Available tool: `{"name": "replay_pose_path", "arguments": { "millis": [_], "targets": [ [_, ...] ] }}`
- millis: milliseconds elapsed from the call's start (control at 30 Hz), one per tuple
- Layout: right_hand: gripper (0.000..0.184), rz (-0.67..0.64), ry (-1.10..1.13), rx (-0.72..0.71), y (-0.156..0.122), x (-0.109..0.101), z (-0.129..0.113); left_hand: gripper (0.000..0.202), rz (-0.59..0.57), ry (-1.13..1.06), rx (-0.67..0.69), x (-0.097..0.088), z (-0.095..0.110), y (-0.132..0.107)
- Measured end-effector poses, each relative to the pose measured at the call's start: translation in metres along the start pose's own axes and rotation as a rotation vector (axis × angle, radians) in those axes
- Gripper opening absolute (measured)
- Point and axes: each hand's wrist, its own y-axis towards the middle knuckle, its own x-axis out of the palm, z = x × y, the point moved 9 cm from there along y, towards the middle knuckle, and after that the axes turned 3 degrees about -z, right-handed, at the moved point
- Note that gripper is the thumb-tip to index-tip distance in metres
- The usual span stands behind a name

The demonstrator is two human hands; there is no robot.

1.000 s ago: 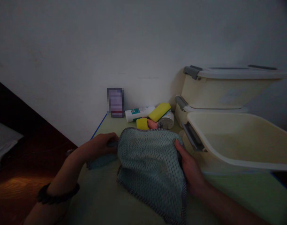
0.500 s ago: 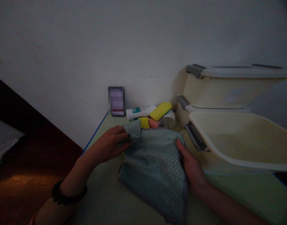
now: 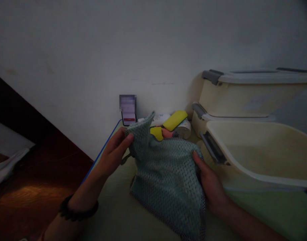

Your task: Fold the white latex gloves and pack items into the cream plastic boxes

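Observation:
A teal waffle-weave cloth (image 3: 166, 170) lies on the pale green table (image 3: 113, 214) in front of me. My left hand (image 3: 115, 152) pinches the cloth's upper left corner and holds it lifted off the table. My right hand (image 3: 210, 182) grips the cloth's right edge, thumb on top, fingers tucked under the fabric. The lower part of the cloth drapes toward me.
Behind the cloth lie yellow sponges (image 3: 175, 119), a white tube (image 3: 158, 118) and a small jar (image 3: 184, 128). A phone (image 3: 128, 110) leans on the wall. Cream bins (image 3: 251, 97) are stacked at the right, one open tub (image 3: 259, 160) nearest. The table's left edge (image 3: 103, 150) drops to a wooden floor.
My left hand has taken the cloth's left corner and raised it up and to the right. My right hand stays on the right edge.

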Motion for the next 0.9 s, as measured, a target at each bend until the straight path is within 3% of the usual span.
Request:
{"name": "replay_pose_path", "arguments": {
  "millis": [100,200,300,433,600,733,900],
  "targets": [
    [0.046,0.015,0.002,0.010,0.001,-0.003,0.002,0.018,-0.044,-0.255,-0.093,0.007,-0.008,0.001],
    [0.046,0.021,-0.010,0.000,0.000,-0.003,0.002,0.022,-0.080,-0.372,-0.088,0.009,-0.003,-0.001],
    [0.045,0.000,-0.032,-0.025,-0.001,0.000,-0.001,0.016,-0.117,-0.300,-0.065,0.010,-0.001,-0.002],
    [0.043,-0.027,-0.009,-0.014,-0.003,0.003,-0.001,0.011,-0.131,-0.112,-0.080,0.010,-0.013,0.000],
    [0.042,-0.004,0.010,0.014,-0.002,0.003,0.001,0.020,-0.027,-0.015,-0.169,0.001,-0.027,0.005],
    [0.042,0.014,0.004,0.007,-0.001,0.001,0.001,0.032,0.077,-0.139,-0.294,-0.002,-0.034,0.005],
    [0.041,0.019,0.021,0.024,-0.002,0.001,0.003,0.019,0.102,-0.287,-0.355,0.000,-0.038,0.005]
  ]
}}
